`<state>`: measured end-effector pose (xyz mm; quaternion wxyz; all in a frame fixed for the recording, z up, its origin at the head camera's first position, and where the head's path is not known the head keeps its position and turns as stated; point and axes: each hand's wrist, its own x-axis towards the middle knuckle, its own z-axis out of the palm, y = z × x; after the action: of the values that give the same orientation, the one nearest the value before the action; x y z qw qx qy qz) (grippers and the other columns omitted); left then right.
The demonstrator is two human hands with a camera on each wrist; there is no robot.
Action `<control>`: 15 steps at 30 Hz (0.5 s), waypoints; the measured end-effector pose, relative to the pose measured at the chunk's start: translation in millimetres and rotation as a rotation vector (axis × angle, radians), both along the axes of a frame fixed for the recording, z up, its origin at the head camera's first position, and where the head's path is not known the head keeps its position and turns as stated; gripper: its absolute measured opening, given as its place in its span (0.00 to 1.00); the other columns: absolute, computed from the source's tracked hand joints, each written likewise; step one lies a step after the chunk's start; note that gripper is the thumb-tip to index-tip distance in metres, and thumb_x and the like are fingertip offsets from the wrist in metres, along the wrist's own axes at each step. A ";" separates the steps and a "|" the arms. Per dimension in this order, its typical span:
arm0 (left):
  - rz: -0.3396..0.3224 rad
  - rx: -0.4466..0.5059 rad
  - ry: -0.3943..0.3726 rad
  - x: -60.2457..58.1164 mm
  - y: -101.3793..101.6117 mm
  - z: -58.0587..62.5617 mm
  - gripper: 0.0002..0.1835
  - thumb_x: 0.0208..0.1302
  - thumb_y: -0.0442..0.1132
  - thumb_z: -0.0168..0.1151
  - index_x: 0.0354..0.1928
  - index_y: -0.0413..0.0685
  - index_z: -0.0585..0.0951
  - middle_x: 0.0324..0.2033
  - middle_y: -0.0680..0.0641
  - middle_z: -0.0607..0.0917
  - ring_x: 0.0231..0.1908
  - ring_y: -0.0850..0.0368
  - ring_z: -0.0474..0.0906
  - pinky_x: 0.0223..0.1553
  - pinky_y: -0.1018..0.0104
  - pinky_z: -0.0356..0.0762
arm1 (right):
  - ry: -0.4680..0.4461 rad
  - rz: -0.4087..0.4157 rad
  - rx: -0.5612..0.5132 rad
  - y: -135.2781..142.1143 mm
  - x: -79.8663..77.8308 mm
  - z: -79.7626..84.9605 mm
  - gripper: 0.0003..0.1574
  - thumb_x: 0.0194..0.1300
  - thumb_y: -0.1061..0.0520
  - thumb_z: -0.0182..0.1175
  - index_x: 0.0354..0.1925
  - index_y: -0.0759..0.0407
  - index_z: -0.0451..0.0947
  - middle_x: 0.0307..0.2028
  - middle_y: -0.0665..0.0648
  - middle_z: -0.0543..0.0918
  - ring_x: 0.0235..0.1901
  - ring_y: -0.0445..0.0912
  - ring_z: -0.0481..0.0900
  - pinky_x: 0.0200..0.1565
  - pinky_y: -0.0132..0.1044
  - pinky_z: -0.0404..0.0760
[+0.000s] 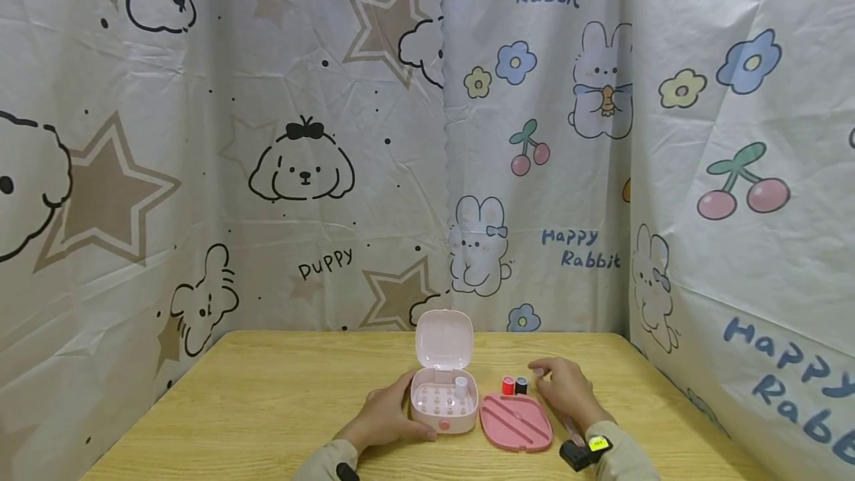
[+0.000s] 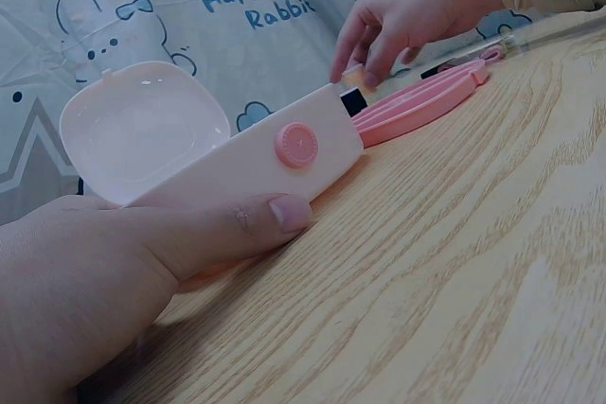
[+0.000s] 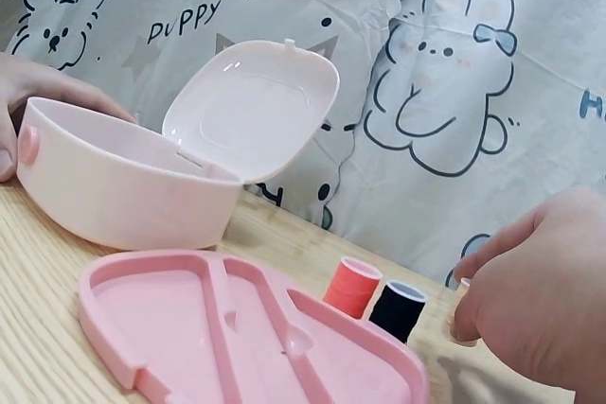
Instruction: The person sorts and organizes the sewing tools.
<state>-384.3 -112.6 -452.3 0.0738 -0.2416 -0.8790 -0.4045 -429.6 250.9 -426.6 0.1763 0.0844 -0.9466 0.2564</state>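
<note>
A pale pink sewing box (image 1: 444, 401) stands on the table with its lid (image 1: 444, 340) raised. One white spool (image 1: 461, 387) is inside, among rows of small pegs. My left hand (image 1: 390, 414) grips the box's left side, thumb (image 2: 289, 213) along the front beside the round pink button (image 2: 296, 145). To the right lies a pink divided tray (image 1: 516, 421). Behind it stand a red thread spool (image 3: 353, 286) and a black thread spool (image 3: 398, 309). Right of these, my right hand (image 1: 568, 392) pinches a yellowish-orange thread spool (image 2: 354, 79), mostly hidden by the fingers.
The wooden table (image 1: 287, 399) extends left of the box. A printed curtain (image 1: 320, 221) hangs behind the table and on both sides. Something clear and pinkish (image 2: 497, 52) lies by the right wrist, too small to identify.
</note>
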 end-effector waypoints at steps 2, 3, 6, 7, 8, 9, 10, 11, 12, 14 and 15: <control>0.000 -0.001 0.001 0.3 -0.1 0.3 0.63 0.40 0.62 0.85 0.78 0.51 0.65 0.71 0.48 0.74 0.68 0.40 0.68 0.65 0.31 0.54 | 0.018 -0.006 -0.001 -1.8 0.4 2.1 0.20 0.60 0.64 0.67 0.51 0.55 0.89 0.39 0.50 0.86 0.40 0.50 0.81 0.35 0.49 0.78; 0.001 -0.003 0.004 0.1 -0.3 0.1 0.63 0.40 0.62 0.85 0.78 0.51 0.65 0.71 0.48 0.74 0.67 0.40 0.68 0.65 0.31 0.54 | 0.021 -0.006 -0.010 -3.0 1.0 3.5 0.20 0.61 0.64 0.67 0.51 0.55 0.89 0.39 0.50 0.85 0.38 0.50 0.80 0.33 0.48 0.77; 0.001 -0.008 0.010 -0.8 -0.7 -0.8 0.63 0.40 0.63 0.85 0.78 0.51 0.65 0.71 0.48 0.74 0.67 0.41 0.69 0.65 0.31 0.55 | 0.049 -0.001 -0.008 -6.7 2.9 8.1 0.19 0.61 0.64 0.67 0.51 0.55 0.89 0.39 0.50 0.86 0.39 0.51 0.81 0.34 0.49 0.78; 0.000 -0.011 0.013 -1.1 -0.9 -0.9 0.63 0.40 0.63 0.85 0.78 0.51 0.65 0.71 0.48 0.74 0.67 0.41 0.69 0.65 0.31 0.55 | 0.054 0.002 -0.011 -7.9 3.5 9.8 0.19 0.61 0.64 0.67 0.51 0.55 0.89 0.40 0.51 0.86 0.40 0.52 0.82 0.35 0.51 0.79; -0.001 -0.013 0.017 -1.4 -1.0 -1.0 0.63 0.40 0.64 0.85 0.78 0.50 0.64 0.71 0.48 0.74 0.67 0.41 0.69 0.65 0.31 0.55 | 0.062 0.008 -0.010 -9.0 4.2 11.7 0.19 0.61 0.65 0.67 0.51 0.55 0.89 0.40 0.52 0.86 0.41 0.54 0.82 0.35 0.52 0.79; -0.002 -0.015 0.021 -1.6 -1.1 -1.1 0.63 0.40 0.64 0.85 0.78 0.50 0.64 0.71 0.48 0.74 0.67 0.41 0.69 0.65 0.31 0.55 | 0.068 0.014 -0.008 -10.2 4.9 13.5 0.19 0.61 0.65 0.67 0.51 0.56 0.89 0.40 0.53 0.86 0.42 0.55 0.82 0.36 0.54 0.80; -0.003 -0.016 0.024 -1.6 -1.1 -1.0 0.63 0.40 0.64 0.85 0.78 0.49 0.64 0.71 0.48 0.74 0.67 0.41 0.69 0.64 0.31 0.56 | 0.076 0.017 -0.001 -11.1 5.1 14.8 0.19 0.61 0.65 0.68 0.51 0.56 0.89 0.41 0.53 0.87 0.44 0.56 0.83 0.37 0.55 0.81; -0.005 -0.018 0.026 -1.6 -1.1 -0.8 0.63 0.40 0.64 0.85 0.78 0.49 0.64 0.71 0.47 0.74 0.67 0.41 0.69 0.64 0.31 0.56 | 0.073 0.019 -0.002 -11.9 5.3 16.0 0.19 0.62 0.64 0.68 0.52 0.55 0.89 0.41 0.53 0.87 0.45 0.56 0.83 0.38 0.55 0.80; -0.005 -0.018 0.027 -1.6 -1.1 -0.7 0.63 0.40 0.64 0.85 0.78 0.49 0.64 0.71 0.47 0.74 0.67 0.41 0.69 0.64 0.31 0.56 | 0.071 0.019 -0.001 -12.5 5.4 16.9 0.19 0.62 0.64 0.68 0.51 0.55 0.89 0.41 0.53 0.87 0.45 0.56 0.82 0.38 0.56 0.80; -0.006 -0.017 0.027 -1.9 -1.0 -0.9 0.63 0.40 0.63 0.85 0.78 0.49 0.64 0.71 0.47 0.74 0.67 0.41 0.69 0.64 0.31 0.56 | 0.069 0.021 0.006 -13.3 5.6 18.6 0.19 0.61 0.64 0.68 0.51 0.55 0.89 0.41 0.53 0.87 0.45 0.56 0.82 0.37 0.56 0.80; -0.006 -0.015 0.024 -2.0 -0.9 -1.0 0.63 0.40 0.63 0.85 0.78 0.50 0.64 0.71 0.48 0.74 0.67 0.41 0.69 0.64 0.31 0.56 | 0.065 0.021 0.008 -13.7 5.6 19.2 0.19 0.62 0.64 0.68 0.52 0.54 0.89 0.41 0.53 0.86 0.46 0.56 0.82 0.38 0.56 0.80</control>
<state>-386.3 -113.5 -453.3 0.0813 -0.2495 -0.8803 -0.3953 -423.9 237.3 -407.5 0.2041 0.1032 -0.9404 0.2516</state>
